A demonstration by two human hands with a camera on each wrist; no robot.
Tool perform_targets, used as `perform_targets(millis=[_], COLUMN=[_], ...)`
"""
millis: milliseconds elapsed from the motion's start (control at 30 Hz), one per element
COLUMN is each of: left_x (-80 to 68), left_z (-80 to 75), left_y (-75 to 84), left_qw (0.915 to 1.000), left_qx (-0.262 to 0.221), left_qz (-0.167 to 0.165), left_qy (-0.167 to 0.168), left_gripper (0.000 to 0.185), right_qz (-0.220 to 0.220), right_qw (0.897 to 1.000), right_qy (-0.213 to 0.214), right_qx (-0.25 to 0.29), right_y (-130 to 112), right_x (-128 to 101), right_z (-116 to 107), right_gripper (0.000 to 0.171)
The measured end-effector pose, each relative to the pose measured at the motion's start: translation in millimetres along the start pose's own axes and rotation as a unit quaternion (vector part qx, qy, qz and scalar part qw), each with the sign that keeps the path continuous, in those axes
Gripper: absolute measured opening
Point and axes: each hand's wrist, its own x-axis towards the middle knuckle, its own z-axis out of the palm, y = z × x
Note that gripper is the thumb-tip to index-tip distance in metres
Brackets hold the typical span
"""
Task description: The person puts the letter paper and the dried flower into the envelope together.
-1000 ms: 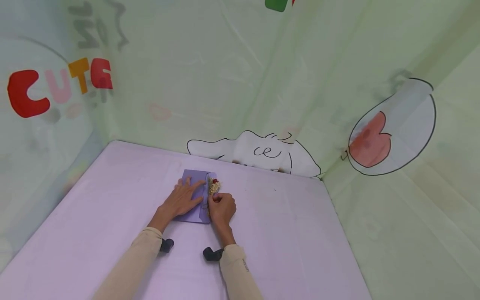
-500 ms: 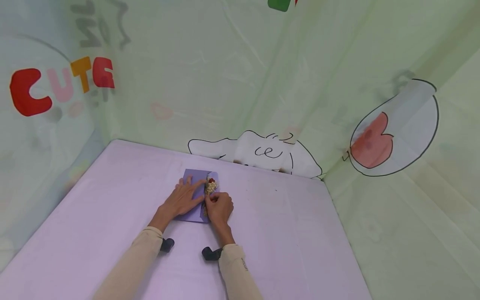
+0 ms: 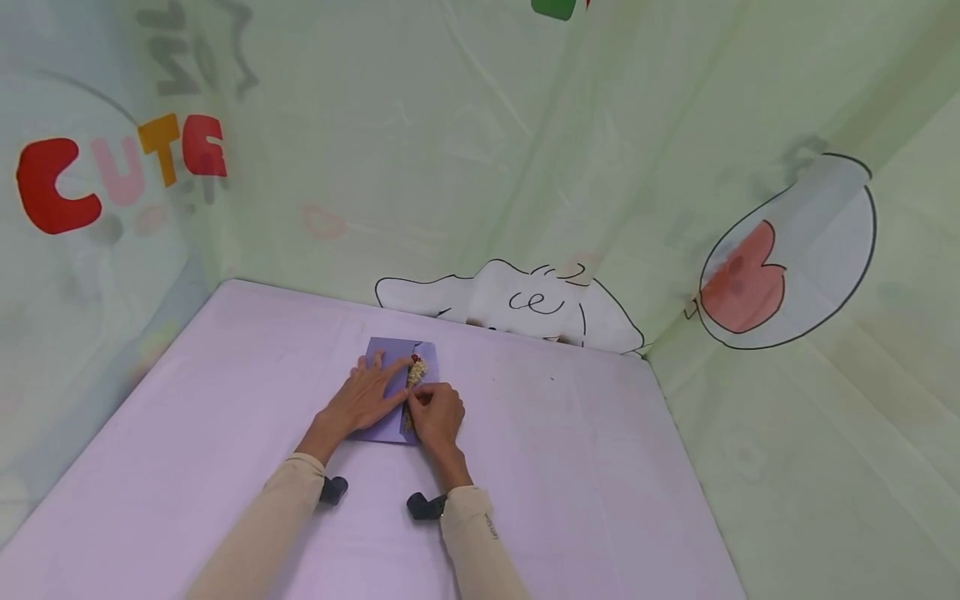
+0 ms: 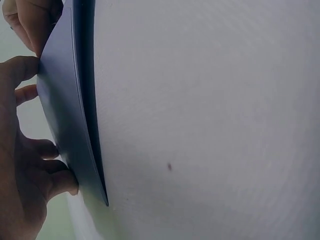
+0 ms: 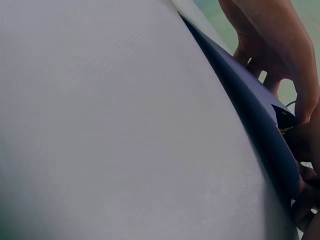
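Note:
A purple card or envelope [image 3: 386,429] lies on the table, its right part showing a lighter strip like a flap. My left hand [image 3: 362,400] rests on it with fingers spread, pressing it down. A small dried-flower sprig [image 3: 417,371], cream with a red bloom at the top, lies along that strip. My right hand [image 3: 440,414] pinches the sprig's stem between thumb and forefinger, its fingertips close to my left thumb. In the left wrist view, the purple card [image 4: 65,100] has a slightly parted edge. The right wrist view mostly hides the sprig behind my right hand [image 5: 307,140].
A pale pink-lilac cloth covers the table [image 3: 585,467]. Fabric walls with a cartoon drawing [image 3: 525,304] and coloured letters [image 3: 56,187] stand behind and to the sides. Black camera mounts [image 3: 425,506] sit at both wrists.
My right hand has shifted slightly left, bringing the sprig from the card's right edge further over the strip. My left hand has stayed in place on the card.

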Motion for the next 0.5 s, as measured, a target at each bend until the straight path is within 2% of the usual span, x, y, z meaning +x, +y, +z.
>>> perform_targets(millis=[200,500], left_x=[-1.2,0.4], left_z=[0.5,2.3], left_y=[-0.7,-0.9], left_qw=[1.0000,0.9999], left_qx=[0.005,0.010], left_qz=[-0.002,0.001], left_qy=[0.006,0.011], left_gripper=[0.064,0.065], right_qz=[-0.017,-0.053], right_qw=[0.999,0.998], right_qy=[-0.025,-0.038], right_qx=[-0.015,0.010], right_y=[-1.5,6.0], right_x=[0.0,-1.9], right_z=[-4.4,-9.3], right_gripper=[0.011,0.013])
